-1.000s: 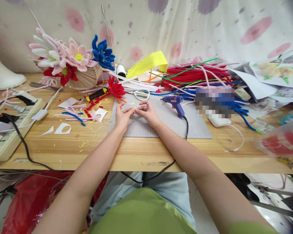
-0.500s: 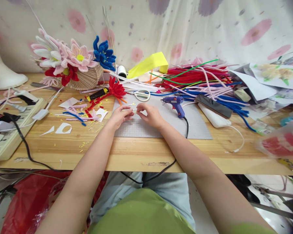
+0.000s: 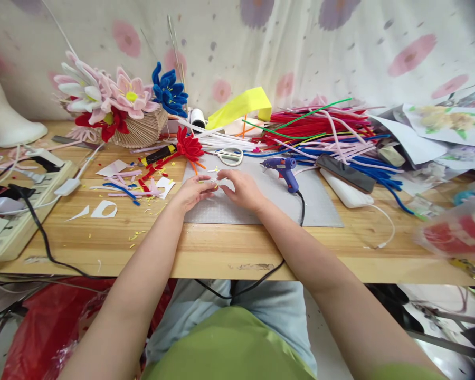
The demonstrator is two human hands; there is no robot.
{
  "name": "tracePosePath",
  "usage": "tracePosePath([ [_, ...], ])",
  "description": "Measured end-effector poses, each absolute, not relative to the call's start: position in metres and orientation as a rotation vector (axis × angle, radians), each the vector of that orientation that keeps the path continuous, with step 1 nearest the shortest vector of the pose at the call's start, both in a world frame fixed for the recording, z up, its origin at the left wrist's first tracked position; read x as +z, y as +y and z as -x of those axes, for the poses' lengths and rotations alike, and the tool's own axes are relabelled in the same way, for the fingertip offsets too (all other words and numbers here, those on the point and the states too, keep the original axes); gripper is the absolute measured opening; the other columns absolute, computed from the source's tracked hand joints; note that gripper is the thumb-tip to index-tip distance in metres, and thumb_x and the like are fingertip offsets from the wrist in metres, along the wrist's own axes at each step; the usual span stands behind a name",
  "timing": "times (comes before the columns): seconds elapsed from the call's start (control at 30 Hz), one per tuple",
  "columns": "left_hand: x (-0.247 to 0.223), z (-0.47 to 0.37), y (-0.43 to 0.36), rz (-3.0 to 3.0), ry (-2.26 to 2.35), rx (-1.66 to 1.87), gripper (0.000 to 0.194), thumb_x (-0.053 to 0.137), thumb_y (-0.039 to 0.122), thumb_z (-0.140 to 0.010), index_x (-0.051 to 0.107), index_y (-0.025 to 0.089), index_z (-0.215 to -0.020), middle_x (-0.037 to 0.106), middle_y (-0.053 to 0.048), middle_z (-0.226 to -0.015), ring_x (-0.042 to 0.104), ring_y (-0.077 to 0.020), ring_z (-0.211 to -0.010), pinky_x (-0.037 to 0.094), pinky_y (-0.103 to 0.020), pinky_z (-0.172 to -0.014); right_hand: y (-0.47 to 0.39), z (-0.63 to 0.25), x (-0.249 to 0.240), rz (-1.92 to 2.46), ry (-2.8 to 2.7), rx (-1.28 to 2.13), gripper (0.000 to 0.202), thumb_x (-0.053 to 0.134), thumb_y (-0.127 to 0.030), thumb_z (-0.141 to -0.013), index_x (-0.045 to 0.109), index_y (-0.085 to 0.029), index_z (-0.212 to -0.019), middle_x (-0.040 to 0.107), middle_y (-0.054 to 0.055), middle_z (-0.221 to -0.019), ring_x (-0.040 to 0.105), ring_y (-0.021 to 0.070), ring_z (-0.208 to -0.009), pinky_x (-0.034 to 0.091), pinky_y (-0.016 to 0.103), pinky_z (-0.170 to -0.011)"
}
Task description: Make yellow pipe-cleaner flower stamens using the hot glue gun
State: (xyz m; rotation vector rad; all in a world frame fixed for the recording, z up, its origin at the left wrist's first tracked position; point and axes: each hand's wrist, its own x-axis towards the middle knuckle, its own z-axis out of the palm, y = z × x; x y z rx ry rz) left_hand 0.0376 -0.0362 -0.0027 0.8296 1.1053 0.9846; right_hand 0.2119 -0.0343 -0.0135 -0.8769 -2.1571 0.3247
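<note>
Over the grey cutting mat [image 3: 245, 214], my two hands meet with fingertips almost touching. Thumb and fingers of my left hand [image 3: 196, 194] pinch something too small to name; a bit of white and yellow shows there. My right hand [image 3: 243, 191] curls toward the same spot, thumb and fingertips closed around what may be the same tiny piece. Just beyond the fingers lie white-handled scissors [image 3: 230, 157] and a red pipe-cleaner flower [image 3: 189, 144] with orange stems. A blue glue gun [image 3: 287, 171] rests on the mat to the right of my hands.
Bundles of pipe cleaners [image 3: 316, 126] spread along the back beside a yellow sheet [image 3: 241, 108]. Finished fuzzy flowers [image 3: 130, 95] stand back left. Scraps and a cutter [image 3: 158, 154] lie left. A phone [image 3: 346, 173] sits right; the glue gun's cord [image 3: 302, 211] crosses the table edge.
My fingers have shifted slightly around the small piece, with a little yellow now showing at the left fingertips. The things on the table keep their places.
</note>
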Motion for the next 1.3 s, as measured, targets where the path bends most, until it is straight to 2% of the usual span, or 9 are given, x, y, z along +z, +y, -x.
tracePosePath([
  [0.07, -0.008, -0.043, -0.035, -0.901, 1.175, 1.19, 0.042, 0.074, 0.011, -0.057, 0.047, 0.017, -0.089, 0.063, 0.002, -0.065, 0.063, -0.0123, -0.063, 0.051, -0.025, -0.061, -0.033, -0.209, -0.018, 0.952, -1.936, 0.537, 0.031, 0.055, -0.022, -0.075, 0.045, -0.02, -0.105, 0.064, 0.006, -0.098, 0.06, 0.0175, -0.091, 0.047, 0.034, -0.081],
  [0.13, -0.014, -0.049, -0.034, -1.013, 1.249, 1.343, 0.044, 0.074, 0.015, -0.057, 0.044, 0.019, -0.089, 0.061, 0.006, -0.061, 0.06, -0.0107, -0.058, 0.049, -0.024, -0.061, -0.03, -0.204, -0.023, 1.021, -1.715, 0.828, 0.035, 0.058, -0.028, -0.072, 0.042, -0.021, -0.102, 0.064, 0.002, -0.086, 0.061, 0.0158, -0.079, 0.049, 0.033, -0.075],
  [0.23, -0.023, -0.056, -0.033, -1.146, 1.311, 1.418, 0.043, 0.072, 0.019, -0.058, 0.044, 0.02, -0.091, 0.061, 0.007, -0.061, 0.057, -0.0091, -0.053, 0.046, -0.022, -0.06, -0.025, -0.198, -0.029, 1.029, -1.488, 1.202, 0.041, 0.065, -0.035, -0.065, 0.04, -0.023, -0.095, 0.062, -0.003, -0.075, 0.059, 0.0132, -0.068, 0.048, 0.031, -0.069],
  [0.3, -0.028, -0.059, -0.033, -1.183, 1.334, 1.447, 0.041, 0.071, 0.02, -0.059, 0.044, 0.02, -0.091, 0.062, 0.006, -0.061, 0.055, -0.0084, -0.052, 0.044, -0.022, -0.059, -0.024, -0.195, -0.031, 1.013, -1.388, 1.312, 0.046, 0.069, -0.034, -0.059, 0.039, -0.023, -0.093, 0.062, -0.005, -0.072, 0.059, 0.0118, -0.065, 0.048, 0.03, -0.067],
  [0.47, -0.032, -0.061, -0.032, -1.226, 1.332, 1.495, 0.039, 0.069, 0.021, -0.062, 0.048, 0.02, -0.094, 0.062, 0.005, -0.063, 0.055, -0.0081, -0.053, 0.043, -0.021, -0.058, -0.024, -0.193, -0.033, 1.014, -1.251, 1.376, 0.051, 0.073, -0.03, -0.054, 0.037, -0.024, -0.09, 0.064, -0.008, -0.068, 0.058, 0.0097, -0.06, 0.048, 0.028, -0.066],
  [0.73, -0.031, -0.065, -0.033, -1.15, 1.291, 1.426, 0.041, 0.07, 0.022, -0.061, 0.056, 0.018, -0.099, 0.065, 0.001, -0.066, 0.06, -0.0111, -0.059, 0.046, -0.021, -0.052, -0.022, -0.193, -0.035, 1.068, -1.233, 1.351, 0.048, 0.072, -0.029, -0.053, 0.037, -0.023, -0.086, 0.062, -0.009, -0.062, 0.057, 0.009, -0.055, 0.046, 0.026, -0.062],
  [1.13, -0.01, -0.055, -0.036, -0.882, 1.273, 1.201, 0.055, 0.078, 0.017, -0.051, 0.054, 0.014, -0.1, 0.066, -0.003, -0.07, 0.063, -0.0137, -0.059, 0.048, -0.023, -0.053, -0.023, -0.197, -0.031, 1.041, -1.262, 1.449, 0.052, 0.075, -0.03, -0.049, 0.039, -0.022, -0.086, 0.064, -0.008, -0.063, 0.058, 0.009, -0.055, 0.046, 0.026, -0.062],
  [1.3, -0.009, -0.056, -0.038, -0.898, 1.274, 1.21, 0.058, 0.078, 0.014, -0.052, 0.051, 0.013, -0.103, 0.067, -0.003, -0.072, 0.063, -0.0123, -0.056, 0.048, -0.022, -0.053, -0.022, -0.197, -0.034, 1.027, -1.277, 1.462, 0.053, 0.076, -0.031, -0.05, 0.038, -0.023, -0.086, 0.064, -0.008, -0.063, 0.057, 0.0094, -0.055, 0.045, 0.026, -0.062],
])
